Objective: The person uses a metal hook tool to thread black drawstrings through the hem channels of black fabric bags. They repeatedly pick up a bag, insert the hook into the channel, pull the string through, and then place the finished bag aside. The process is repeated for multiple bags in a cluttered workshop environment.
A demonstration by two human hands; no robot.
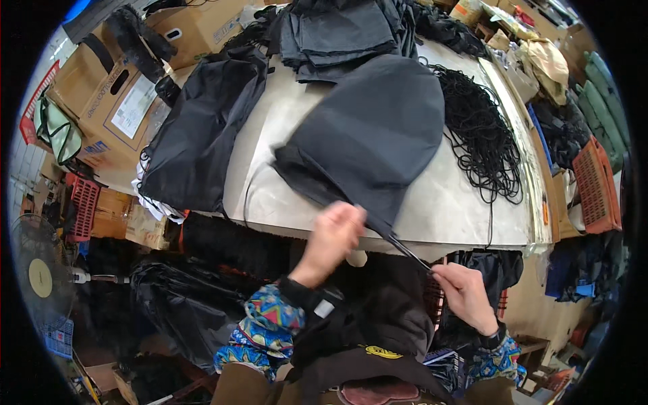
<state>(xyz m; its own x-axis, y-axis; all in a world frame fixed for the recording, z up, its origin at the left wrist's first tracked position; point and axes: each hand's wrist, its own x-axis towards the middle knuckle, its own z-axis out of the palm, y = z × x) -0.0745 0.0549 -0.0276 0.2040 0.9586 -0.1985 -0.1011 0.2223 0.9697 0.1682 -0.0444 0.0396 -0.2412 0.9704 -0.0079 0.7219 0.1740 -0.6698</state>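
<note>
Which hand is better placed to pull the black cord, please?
Probably the right hand: it pinches the black cord, away from the black bag. The left hand, blurred, is at the bag's lower edge.

Pale tabletop (pixel 462 202) brightly lit, dimmer beneath; left one of the hands (pixel 332 237) motion-blurred, edges fisheye-bent, corners black

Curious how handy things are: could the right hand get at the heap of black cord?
Probably yes: bare tabletop leaves the way to the cord heap free, though the right hand might have to release the black strand it pinches.
</note>
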